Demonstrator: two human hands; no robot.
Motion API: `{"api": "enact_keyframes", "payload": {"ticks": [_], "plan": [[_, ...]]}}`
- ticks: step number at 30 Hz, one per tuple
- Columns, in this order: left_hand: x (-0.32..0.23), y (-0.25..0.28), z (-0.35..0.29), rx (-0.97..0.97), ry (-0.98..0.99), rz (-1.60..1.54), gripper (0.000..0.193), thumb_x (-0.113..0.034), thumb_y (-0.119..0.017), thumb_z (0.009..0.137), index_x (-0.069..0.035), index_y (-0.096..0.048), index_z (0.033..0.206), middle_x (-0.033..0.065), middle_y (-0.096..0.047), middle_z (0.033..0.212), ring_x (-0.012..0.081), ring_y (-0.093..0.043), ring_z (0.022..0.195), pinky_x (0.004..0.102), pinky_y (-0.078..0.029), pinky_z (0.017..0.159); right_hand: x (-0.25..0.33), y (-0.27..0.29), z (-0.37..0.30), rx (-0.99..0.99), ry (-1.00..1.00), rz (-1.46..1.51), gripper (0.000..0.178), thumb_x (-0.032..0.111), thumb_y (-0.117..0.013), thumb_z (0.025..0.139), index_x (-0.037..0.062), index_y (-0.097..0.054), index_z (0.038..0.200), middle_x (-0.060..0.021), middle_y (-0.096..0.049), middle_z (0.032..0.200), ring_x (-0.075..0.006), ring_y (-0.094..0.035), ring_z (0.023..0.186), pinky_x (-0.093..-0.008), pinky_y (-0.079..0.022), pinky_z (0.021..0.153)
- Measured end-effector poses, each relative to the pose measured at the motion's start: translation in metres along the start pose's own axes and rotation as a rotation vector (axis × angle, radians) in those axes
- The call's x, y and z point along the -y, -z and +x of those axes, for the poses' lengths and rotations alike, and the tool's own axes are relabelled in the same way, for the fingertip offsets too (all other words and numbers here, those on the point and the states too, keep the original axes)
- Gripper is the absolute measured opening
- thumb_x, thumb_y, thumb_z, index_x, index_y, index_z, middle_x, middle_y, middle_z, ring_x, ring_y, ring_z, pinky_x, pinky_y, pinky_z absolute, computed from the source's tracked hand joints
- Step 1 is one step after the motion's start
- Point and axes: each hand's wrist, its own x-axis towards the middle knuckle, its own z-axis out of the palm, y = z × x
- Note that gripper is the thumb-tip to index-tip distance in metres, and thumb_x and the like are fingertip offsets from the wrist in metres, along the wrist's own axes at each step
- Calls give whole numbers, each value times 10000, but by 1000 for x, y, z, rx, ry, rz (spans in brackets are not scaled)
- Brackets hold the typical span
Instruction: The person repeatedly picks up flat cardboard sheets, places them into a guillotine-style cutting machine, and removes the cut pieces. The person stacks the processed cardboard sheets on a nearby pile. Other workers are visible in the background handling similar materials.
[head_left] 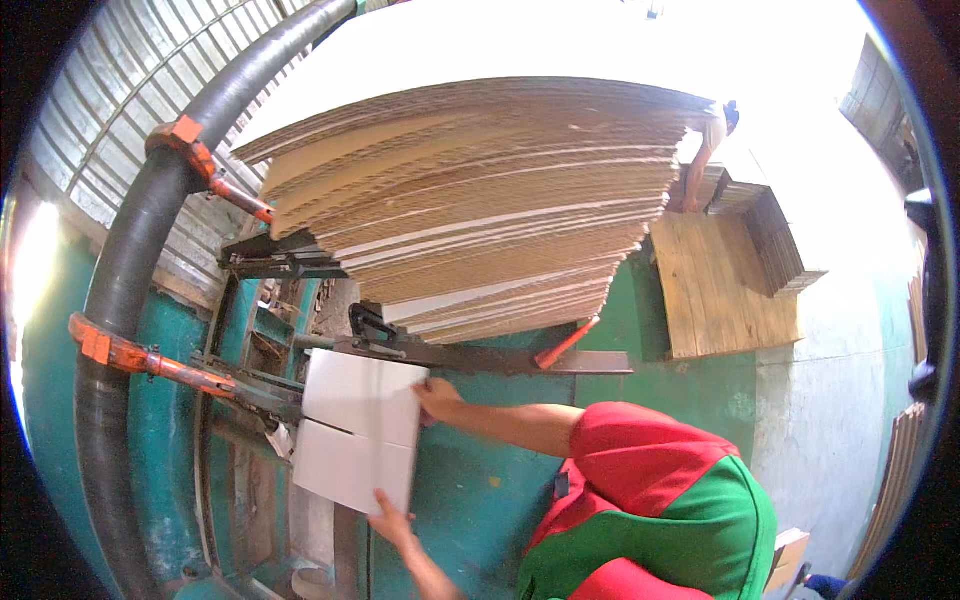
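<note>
A white cardboard carton blank lies tilted at the left of centre, with a dark slot and crease lines across its middle. My right hand grips its right edge near the upper corner, the fingers partly hidden by the edge. At the lower right corner my left hand holds the same blank, thumb on top and the other fingers underneath. The blank's left edge lies against a dark metal machine frame.
A tall stack of cardboard sheets leans over a metal rail. Thick black pipe with orange clamps curves along the left. At right, another person's arm reaches toward cardboard piles on a wooden board.
</note>
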Motion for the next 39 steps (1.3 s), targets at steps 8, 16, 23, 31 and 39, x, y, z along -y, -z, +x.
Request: {"api": "enact_keyframes", "payload": {"ticks": [8,16,23,31,39], "plan": [[88,2,-247,148,221,-280,445,-244,-597,931,119,-555,1184,177,-666,996,292,-646,885,426,-527,782,-156,161,-179,-126,-153,-113,361,296,-536,954,-53,-608,896,-132,-645,723,-229,-654,625,-369,-546,540],[-35,115,-356,-530,-424,-251,251,-158,-571,953,39,-555,1107,54,-609,977,142,-553,843,309,-462,765,-69,103,-217,493,-75,19,322,280,-489,977,-8,-605,1060,-135,-668,813,-216,-663,674,-346,-555,637],[22,286,-467,-1110,-213,-510,425,-350,-524,984,43,-552,1141,102,-632,1029,162,-628,893,316,-531,732,-78,80,-309,817,-15,-270,277,215,-548,968,0,-582,1139,-142,-689,916,-195,-685,738,-309,-554,654],[180,307,-496,-690,682,-360,779,-707,-448,884,51,-626,897,151,-687,738,229,-687,635,345,-549,547,-168,144,-370,874,68,-465,245,119,-602,917,-12,-571,1122,-136,-692,886,-179,-684,751,-303,-550,660],[206,353,-462,-294,595,265,899,-752,-183,913,-43,-656,629,106,-669,624,241,-637,605,374,-539,696,-151,173,-385,910,339,-732,327,220,-627,888,39,-574,1155,-138,-705,905,-255,-704,812,-372,-556,703]]}}
